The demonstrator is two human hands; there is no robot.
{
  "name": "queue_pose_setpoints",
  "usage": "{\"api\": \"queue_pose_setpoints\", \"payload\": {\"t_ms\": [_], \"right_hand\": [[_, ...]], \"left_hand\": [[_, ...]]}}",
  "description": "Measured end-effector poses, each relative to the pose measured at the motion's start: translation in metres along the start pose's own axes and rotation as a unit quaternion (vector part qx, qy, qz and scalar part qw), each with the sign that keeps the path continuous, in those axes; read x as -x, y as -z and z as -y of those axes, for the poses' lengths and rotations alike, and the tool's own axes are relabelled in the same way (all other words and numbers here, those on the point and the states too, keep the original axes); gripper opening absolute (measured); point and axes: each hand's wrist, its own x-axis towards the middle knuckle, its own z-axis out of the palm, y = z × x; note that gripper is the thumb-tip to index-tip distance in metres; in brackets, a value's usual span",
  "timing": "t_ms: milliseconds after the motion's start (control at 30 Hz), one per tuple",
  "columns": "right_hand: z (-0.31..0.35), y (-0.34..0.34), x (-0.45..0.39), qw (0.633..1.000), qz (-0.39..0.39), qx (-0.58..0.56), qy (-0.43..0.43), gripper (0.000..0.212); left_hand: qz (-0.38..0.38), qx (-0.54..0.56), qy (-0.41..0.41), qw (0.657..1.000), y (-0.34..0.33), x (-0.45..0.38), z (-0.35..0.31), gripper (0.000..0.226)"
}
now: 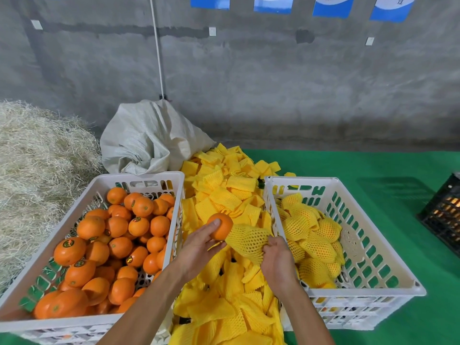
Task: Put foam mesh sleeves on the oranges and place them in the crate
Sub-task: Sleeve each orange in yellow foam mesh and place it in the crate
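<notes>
Orange (222,229) gripped by left hand (199,247); yellow mesh sleeve (247,241) pinched by right hand (276,261), held between two white crates.

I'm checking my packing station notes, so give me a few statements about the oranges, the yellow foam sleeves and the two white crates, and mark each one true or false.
1. The left hand holds a round bare orange. True.
2. The right hand grips a stretched yellow foam mesh sleeve. True.
3. The held orange is already fully covered by the sleeve. False: it sits at the sleeve's mouth, mostly bare.
4. The white plastic crate on the right holds bare oranges. False: its oranges wear yellow sleeves.
5. Loose yellow sleeves lie piled between the two crates. True.
</notes>
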Motion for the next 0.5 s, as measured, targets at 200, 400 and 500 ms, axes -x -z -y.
{"api": "queue_pose_setpoints", "payload": {"t_ms": [200, 400, 500], "right_hand": [[-0.0031, 0.0046, 0.0027, 0.994, 0.084, -0.072, -0.022, 0.028], [-0.0042, 0.0015, 0.0018, 0.994, 0.045, -0.100, 0.017, 0.035], [-0.0035, 0.0007, 0.0008, 0.993, 0.030, -0.108, 0.027, 0.036]], "left_hand": [[-0.029, 0.026, 0.036, 0.999, 0.0007, -0.0033, 0.0025, 0.060], [-0.023, 0.046, 0.042, 0.998, 0.0038, -0.0032, 0.0041, 0.066], [-0.025, 0.091, 0.055, 0.994, 0.0062, -0.0038, 0.0034, 0.072]]}}
